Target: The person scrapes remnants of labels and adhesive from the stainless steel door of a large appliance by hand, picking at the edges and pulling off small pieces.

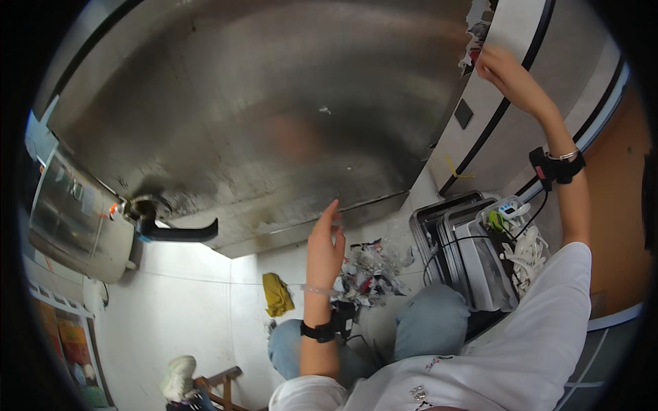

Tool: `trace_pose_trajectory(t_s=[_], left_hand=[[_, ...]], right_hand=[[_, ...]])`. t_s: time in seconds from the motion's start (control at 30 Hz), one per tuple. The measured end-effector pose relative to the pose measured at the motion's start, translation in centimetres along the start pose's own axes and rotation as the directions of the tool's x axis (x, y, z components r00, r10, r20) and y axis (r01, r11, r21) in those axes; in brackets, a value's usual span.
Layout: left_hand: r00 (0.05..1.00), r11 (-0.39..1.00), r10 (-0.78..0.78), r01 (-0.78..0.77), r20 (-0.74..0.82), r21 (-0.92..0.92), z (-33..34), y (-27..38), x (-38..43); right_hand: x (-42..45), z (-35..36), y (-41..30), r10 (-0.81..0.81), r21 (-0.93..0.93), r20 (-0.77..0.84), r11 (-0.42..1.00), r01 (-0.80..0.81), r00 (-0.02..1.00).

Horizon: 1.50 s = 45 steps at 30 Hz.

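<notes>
A large stainless-steel panel (247, 82), smudged and stained, stands before me. At its upper right edge hang torn scraps of sticker or paper (475, 36), some white and some red. My right hand (506, 77) is beside these scraps with its fingers bent. Whether it pinches one is hidden by the angle. My left hand (326, 241) is raised in front of the panel's lower edge, thumb and fingers apart, with nothing in it. Below that hand a pile of torn paper and plastic scraps (372, 272) lies on the white tiled floor. Each wrist wears a black strap.
Metal trays and a clear bin (483, 277) with white cables stand at the right. A yellow cloth (277, 294) lies on the floor. A black lever handle (180, 231) juts out at the left, near a steel container (77, 221). A shoe (178, 378) shows below.
</notes>
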<state>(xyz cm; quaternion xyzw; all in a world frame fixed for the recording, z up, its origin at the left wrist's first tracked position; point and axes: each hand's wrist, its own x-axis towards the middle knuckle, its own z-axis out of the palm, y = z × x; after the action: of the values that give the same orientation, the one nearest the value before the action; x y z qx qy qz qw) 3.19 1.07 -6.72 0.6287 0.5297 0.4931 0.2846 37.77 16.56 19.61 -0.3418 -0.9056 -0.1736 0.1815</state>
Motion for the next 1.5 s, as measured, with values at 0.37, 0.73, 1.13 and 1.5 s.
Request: trace_pose_trajectory(t_s=[0.37, 0.73, 1.13, 1.5], left_hand=[[0.998, 0.993, 0.054, -0.058, -0.042, -0.102, 2.3, -0.2, 1.5], [0.997, 0.996, 0.049, -0.053, -0.052, -0.065, 1.7, -0.2, 1.3], [1.0, 0.999, 0.002, -0.002, -0.017, -0.037, 1.1, 0.1, 1.0], [0.997, 0.998, -0.058, 0.06, -0.043, 0.036, -0.9, -1.4, 1.1]], right_hand=[[0.7, 3.9, -4.1, 0.57, 0.149, -0.261, 0.821, -0.551, 0.779], [3.5, 5.0, -3.7, 0.562, 0.532, -0.172, 0.744, -0.404, 0.809], [3.5, 4.5, -2.1, 0.515, 0.602, -0.134, 0.721, -0.343, 0.847], [-6.5, 4.3, 3.6, 0.653, 0.21, -0.391, 0.749, -0.628, 0.648]])
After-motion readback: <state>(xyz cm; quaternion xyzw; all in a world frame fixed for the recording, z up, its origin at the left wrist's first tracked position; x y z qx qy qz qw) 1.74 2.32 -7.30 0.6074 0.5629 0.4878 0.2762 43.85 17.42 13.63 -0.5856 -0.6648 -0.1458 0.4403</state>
